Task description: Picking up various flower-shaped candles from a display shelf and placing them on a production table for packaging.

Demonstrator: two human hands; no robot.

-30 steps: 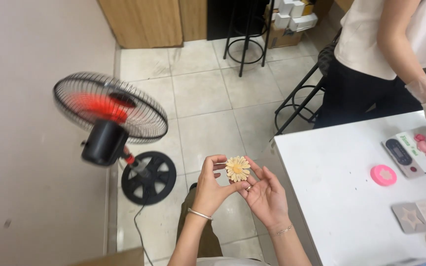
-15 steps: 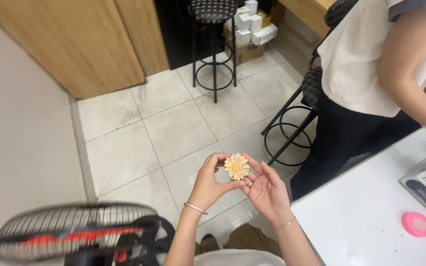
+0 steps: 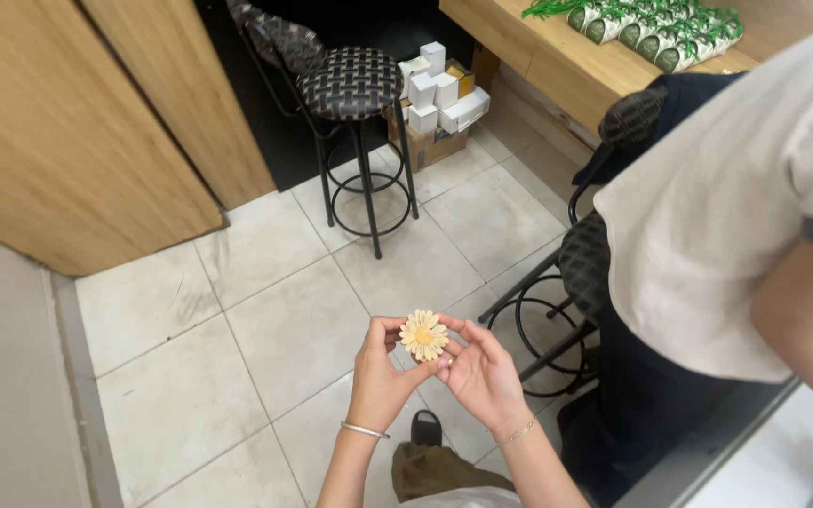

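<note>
A small cream daisy-shaped piece [image 3: 422,336] with a yellow centre is held up in front of me over the tiled floor. My left hand [image 3: 380,376], with a thin bracelet at the wrist, grips its left side with thumb and fingers. My right hand [image 3: 482,372] cups it from the right, fingertips on its petals. Both hands pinch the same flower between them.
A person in a white top and dark trousers [image 3: 708,245] stands close on my right beside a black stool [image 3: 581,273]. Another woven-seat stool [image 3: 350,85] stands ahead, with white boxes [image 3: 435,89] behind it. A wooden panel [image 3: 77,122] is at the left, a wooden counter [image 3: 557,56] with green bundles at top right.
The view has swung up and to the right: the fan and the white table have left the frame. Both hands keep the flower in the same grip.
</note>
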